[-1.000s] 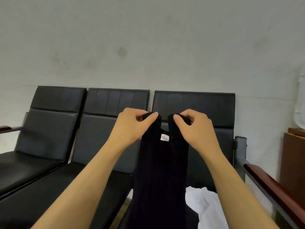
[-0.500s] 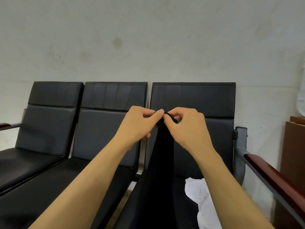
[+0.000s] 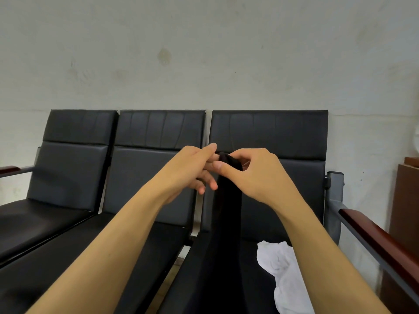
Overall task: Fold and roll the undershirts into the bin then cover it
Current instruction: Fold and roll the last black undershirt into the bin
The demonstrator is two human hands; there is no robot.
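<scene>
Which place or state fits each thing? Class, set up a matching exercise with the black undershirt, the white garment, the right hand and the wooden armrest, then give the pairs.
Things:
1. black undershirt
2. white garment
3. right hand
4. wooden armrest

Places or states:
A. lies crumpled on the rightmost seat
B. runs along the right end of the bench
C. hangs down, held up by its top
D. pinches the top of the dark cloth

Pairs: 1-C, 2-A, 3-D, 4-B
</scene>
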